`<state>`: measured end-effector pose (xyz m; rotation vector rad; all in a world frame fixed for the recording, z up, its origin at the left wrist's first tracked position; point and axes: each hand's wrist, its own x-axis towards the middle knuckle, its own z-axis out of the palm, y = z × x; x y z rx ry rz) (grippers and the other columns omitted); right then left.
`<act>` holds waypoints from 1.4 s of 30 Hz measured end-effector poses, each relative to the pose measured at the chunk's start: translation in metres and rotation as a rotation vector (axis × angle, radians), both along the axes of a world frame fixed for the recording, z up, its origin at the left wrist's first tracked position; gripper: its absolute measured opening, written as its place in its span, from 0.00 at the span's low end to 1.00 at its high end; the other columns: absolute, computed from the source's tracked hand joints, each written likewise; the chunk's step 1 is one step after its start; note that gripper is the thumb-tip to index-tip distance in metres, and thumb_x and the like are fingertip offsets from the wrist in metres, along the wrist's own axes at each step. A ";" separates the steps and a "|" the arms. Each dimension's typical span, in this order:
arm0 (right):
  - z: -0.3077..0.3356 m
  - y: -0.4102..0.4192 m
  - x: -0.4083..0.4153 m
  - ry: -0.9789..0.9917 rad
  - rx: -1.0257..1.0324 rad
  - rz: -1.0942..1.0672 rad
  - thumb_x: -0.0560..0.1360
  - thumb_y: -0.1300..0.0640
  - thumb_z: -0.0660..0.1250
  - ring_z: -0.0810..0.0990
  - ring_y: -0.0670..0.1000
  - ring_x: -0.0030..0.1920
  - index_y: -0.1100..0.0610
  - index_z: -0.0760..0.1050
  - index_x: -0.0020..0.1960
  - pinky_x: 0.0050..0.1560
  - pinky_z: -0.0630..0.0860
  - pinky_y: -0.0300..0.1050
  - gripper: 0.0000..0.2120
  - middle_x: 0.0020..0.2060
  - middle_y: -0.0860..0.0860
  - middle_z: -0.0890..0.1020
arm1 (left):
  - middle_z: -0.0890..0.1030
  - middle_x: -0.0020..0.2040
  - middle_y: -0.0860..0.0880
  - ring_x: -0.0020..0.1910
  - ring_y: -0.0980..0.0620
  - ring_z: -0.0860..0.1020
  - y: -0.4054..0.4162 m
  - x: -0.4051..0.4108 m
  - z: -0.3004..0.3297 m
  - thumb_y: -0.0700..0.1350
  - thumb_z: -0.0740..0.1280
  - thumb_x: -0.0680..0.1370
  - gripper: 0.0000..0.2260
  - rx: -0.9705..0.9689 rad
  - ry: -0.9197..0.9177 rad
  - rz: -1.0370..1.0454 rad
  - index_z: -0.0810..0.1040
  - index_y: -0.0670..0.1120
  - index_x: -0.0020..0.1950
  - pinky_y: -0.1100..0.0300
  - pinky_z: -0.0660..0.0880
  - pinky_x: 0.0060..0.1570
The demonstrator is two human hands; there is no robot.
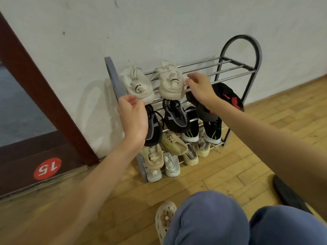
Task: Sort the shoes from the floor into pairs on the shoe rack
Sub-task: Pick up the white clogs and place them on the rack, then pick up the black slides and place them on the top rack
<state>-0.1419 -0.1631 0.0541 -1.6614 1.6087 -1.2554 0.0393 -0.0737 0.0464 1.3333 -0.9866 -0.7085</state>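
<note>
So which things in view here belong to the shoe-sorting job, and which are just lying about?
Job:
- shoe rack
- cream sneakers, top shelf
- black mesh sneakers
- black-and-red shoe by the right hand
- left hand
- dark shoe on the floor

Lying about:
- red 15 sticker
- door frame
- clog, worn

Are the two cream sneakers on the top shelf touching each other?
Apart. The head view shows chrome bars in the gap between the left cream sneaker and the right cream sneaker.
</note>
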 end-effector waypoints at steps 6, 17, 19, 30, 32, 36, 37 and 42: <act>-0.011 0.036 -0.056 0.069 0.050 -0.028 0.80 0.57 0.61 0.77 0.52 0.56 0.63 0.68 0.71 0.58 0.73 0.45 0.21 0.61 0.57 0.78 | 0.75 0.46 0.53 0.47 0.56 0.75 0.007 -0.037 0.005 0.38 0.62 0.77 0.07 -0.012 -0.071 -0.242 0.73 0.46 0.53 0.53 0.74 0.56; -0.071 0.130 -0.241 0.075 0.266 -0.348 0.79 0.57 0.62 0.75 0.54 0.61 0.60 0.70 0.68 0.61 0.76 0.54 0.18 0.60 0.55 0.76 | 0.77 0.48 0.47 0.47 0.52 0.77 -0.010 -0.166 -0.033 0.38 0.63 0.78 0.06 0.148 -0.219 -0.742 0.72 0.45 0.53 0.55 0.77 0.47; -0.096 0.142 -0.270 0.087 0.348 -0.384 0.80 0.56 0.62 0.75 0.54 0.60 0.60 0.69 0.69 0.61 0.76 0.55 0.19 0.61 0.56 0.76 | 0.77 0.47 0.47 0.48 0.50 0.78 -0.015 -0.198 -0.051 0.38 0.62 0.77 0.07 0.179 -0.298 -0.814 0.72 0.45 0.54 0.54 0.77 0.48; -0.305 0.193 -0.354 0.084 0.778 -0.516 0.79 0.59 0.62 0.75 0.57 0.62 0.63 0.67 0.70 0.56 0.71 0.46 0.21 0.64 0.59 0.75 | 0.75 0.46 0.50 0.49 0.46 0.76 -0.039 -0.352 -0.233 0.41 0.62 0.77 0.07 0.388 -0.841 -1.161 0.71 0.46 0.54 0.52 0.74 0.49; -0.347 0.205 -0.364 0.093 0.843 -0.532 0.79 0.59 0.63 0.73 0.59 0.65 0.62 0.65 0.71 0.61 0.70 0.49 0.23 0.66 0.59 0.73 | 0.76 0.49 0.48 0.49 0.47 0.76 -0.036 -0.370 -0.272 0.41 0.60 0.78 0.07 0.413 -0.935 -1.253 0.71 0.46 0.55 0.53 0.73 0.47; -0.407 0.228 -0.382 0.219 0.906 -0.601 0.77 0.55 0.66 0.65 0.62 0.71 0.59 0.61 0.74 0.71 0.65 0.57 0.30 0.70 0.59 0.68 | 0.76 0.48 0.49 0.46 0.50 0.75 -0.019 -0.389 -0.340 0.41 0.61 0.76 0.08 0.474 -0.986 -1.435 0.72 0.46 0.55 0.58 0.69 0.41; -0.417 0.233 -0.383 0.259 0.907 -0.608 0.76 0.53 0.67 0.62 0.61 0.72 0.58 0.59 0.76 0.72 0.62 0.57 0.32 0.72 0.58 0.65 | 0.76 0.48 0.49 0.46 0.50 0.75 -0.013 -0.390 -0.355 0.40 0.62 0.76 0.07 0.505 -0.967 -1.457 0.72 0.47 0.54 0.58 0.70 0.42; -0.453 0.243 -0.386 0.393 0.844 -0.676 0.73 0.50 0.71 0.53 0.61 0.75 0.50 0.57 0.77 0.75 0.51 0.60 0.37 0.76 0.56 0.58 | 0.77 0.49 0.48 0.50 0.49 0.76 0.005 -0.383 -0.407 0.41 0.62 0.77 0.09 0.630 -0.889 -1.478 0.74 0.45 0.57 0.53 0.74 0.51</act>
